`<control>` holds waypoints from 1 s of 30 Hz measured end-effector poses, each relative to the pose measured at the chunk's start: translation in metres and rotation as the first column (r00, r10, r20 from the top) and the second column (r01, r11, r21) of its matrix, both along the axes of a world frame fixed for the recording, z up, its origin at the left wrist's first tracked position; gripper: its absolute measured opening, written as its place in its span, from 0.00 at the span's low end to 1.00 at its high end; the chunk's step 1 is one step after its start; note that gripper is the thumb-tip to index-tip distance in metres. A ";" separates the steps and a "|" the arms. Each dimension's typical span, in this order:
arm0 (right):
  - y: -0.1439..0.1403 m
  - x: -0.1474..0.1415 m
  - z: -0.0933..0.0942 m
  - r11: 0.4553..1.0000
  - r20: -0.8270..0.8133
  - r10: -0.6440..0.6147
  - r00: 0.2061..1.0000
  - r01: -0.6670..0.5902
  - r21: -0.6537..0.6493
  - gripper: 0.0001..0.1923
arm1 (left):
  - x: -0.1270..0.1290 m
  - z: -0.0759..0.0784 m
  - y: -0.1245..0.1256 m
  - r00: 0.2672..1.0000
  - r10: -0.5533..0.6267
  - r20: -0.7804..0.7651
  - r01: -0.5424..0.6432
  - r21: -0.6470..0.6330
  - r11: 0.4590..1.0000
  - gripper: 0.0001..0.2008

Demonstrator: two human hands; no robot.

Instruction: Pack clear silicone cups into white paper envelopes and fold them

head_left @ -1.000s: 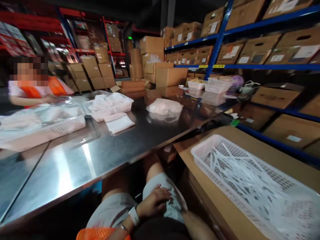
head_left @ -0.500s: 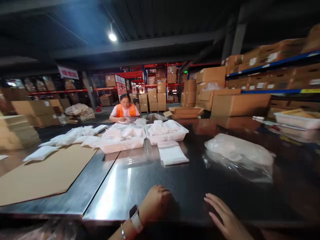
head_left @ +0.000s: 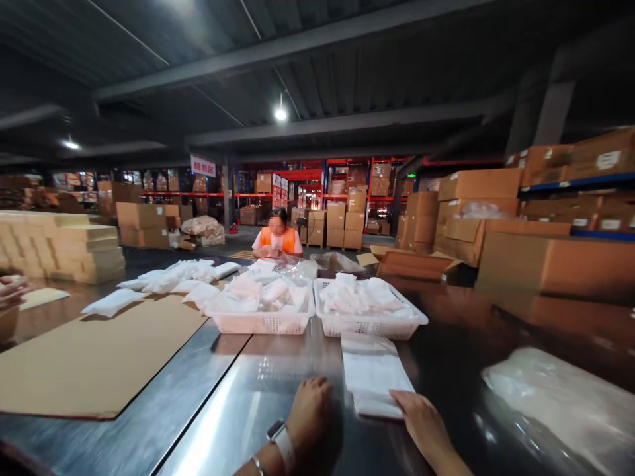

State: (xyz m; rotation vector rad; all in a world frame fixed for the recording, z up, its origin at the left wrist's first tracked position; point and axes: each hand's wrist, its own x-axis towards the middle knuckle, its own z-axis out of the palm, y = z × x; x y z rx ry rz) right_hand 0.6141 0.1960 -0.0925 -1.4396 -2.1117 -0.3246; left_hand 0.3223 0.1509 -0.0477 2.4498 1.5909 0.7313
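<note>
Reached forward with the right hand [head_left: 421, 416] since half a second ago, landing fingertips on the near edge of the white packet stack [head_left: 374, 373]; kept the left hand [head_left: 312, 413] curled on the steel worktop [head_left: 238, 403] much as before, watch [head_left: 281, 441] on its wrist. Shifted the view too, bringing the stack closer to centre.

Right grip open and flat, pressing rather than pinching. Left grip closed in a loose fist, seemingly around nothing, just beside the stack's near-left corner. Stack lying flat on the worktop, in front of the right-hand white basket [head_left: 370, 325] and apart from it; left-hand basket [head_left: 260, 322] alongside, both heaped with similar white packets. Clear plastic bag [head_left: 560, 403] off to the right, cardboard sheet [head_left: 94, 357] to the left, a co-worker in an orange vest [head_left: 276, 239] at the far end, someone else's hand [head_left: 12, 289] at the left edge.

To handle this well, probably best to keep the palm low and drag the top packet back by friction, or slip a thumb under the near edge before lifting. Worth steadying the rest with the left knuckles: slick film on polished steel likely to slide or fan out. Light pressure only, so as to take one packet and not several
</note>
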 end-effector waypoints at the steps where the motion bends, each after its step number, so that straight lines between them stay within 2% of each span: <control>1: -0.003 0.002 0.000 1.000 0.009 0.011 1.000 -0.011 0.008 0.21 | -0.002 -0.004 0.001 0.999 0.018 0.045 -0.018 0.006 1.000 0.19; 5: -0.018 -0.001 0.018 1.000 0.014 0.025 1.000 -0.025 0.017 0.16 | -0.004 -0.010 0.001 0.982 -0.018 0.187 0.013 0.033 0.999 0.20; 8: -0.025 -0.006 0.032 0.998 -0.026 0.048 0.999 -0.047 0.050 0.12 | 0.001 -0.011 -0.004 0.974 -0.104 0.203 0.101 0.028 0.995 0.21; 12: -0.030 -0.009 0.038 0.983 -0.068 0.103 0.992 -0.091 0.158 0.13 | 0.005 -0.014 -0.009 0.955 -0.199 0.221 0.189 0.066 0.980 0.24; 16: -0.039 -0.017 0.045 0.967 -0.094 0.176 0.980 -0.154 0.205 0.15 | 0.005 -0.019 -0.010 0.947 -0.251 0.200 0.234 0.109 0.966 0.30; 19: -0.047 -0.027 0.053 0.950 -0.100 0.253 0.962 -0.228 0.211 0.15 | 0.003 -0.016 -0.012 0.959 -0.260 0.114 0.243 0.145 0.959 0.33; 21: -0.052 -0.035 0.054 0.932 -0.081 0.340 0.937 -0.324 0.161 0.17 | 0.001 -0.010 -0.014 0.963 -0.269 0.032 0.259 0.179 0.949 0.34; 23: -0.058 -0.043 0.050 0.897 -0.056 0.442 0.895 -0.440 0.043 0.17 | 0.001 -0.002 -0.017 0.952 -0.301 -0.062 0.307 0.189 0.933 0.31; 25: -0.063 -0.050 0.044 0.840 -0.063 0.527 0.848 -0.530 -0.116 0.14 | 0.002 0.005 -0.021 0.924 -0.354 -0.145 0.373 0.136 0.918 0.22; 27: -0.066 -0.054 0.040 0.794 -0.104 0.554 0.826 -0.562 -0.233 0.09 | 0.004 0.010 -0.024 0.889 -0.402 -0.220 0.415 0.016 0.910 0.11; 28: -0.065 -0.054 0.040 0.809 -0.150 0.515 0.844 -0.536 -0.240 0.05 | 0.004 0.011 -0.026 0.872 -0.417 -0.257 0.420 -0.048 0.906 0.08; 29: -0.062 -0.051 0.041 0.853 -0.203 0.437 0.876 -0.476 -0.216 0.05 | 0.005 0.011 -0.028 0.857 -0.423 -0.294 0.412 -0.100 0.905 0.08; 30: -0.057 -0.044 0.043 0.913 -0.263 0.323 0.909 -0.373 -0.168 0.11 | 0.005 0.011 -0.029 0.843 -0.425 -0.329 0.404 -0.135 0.905 0.09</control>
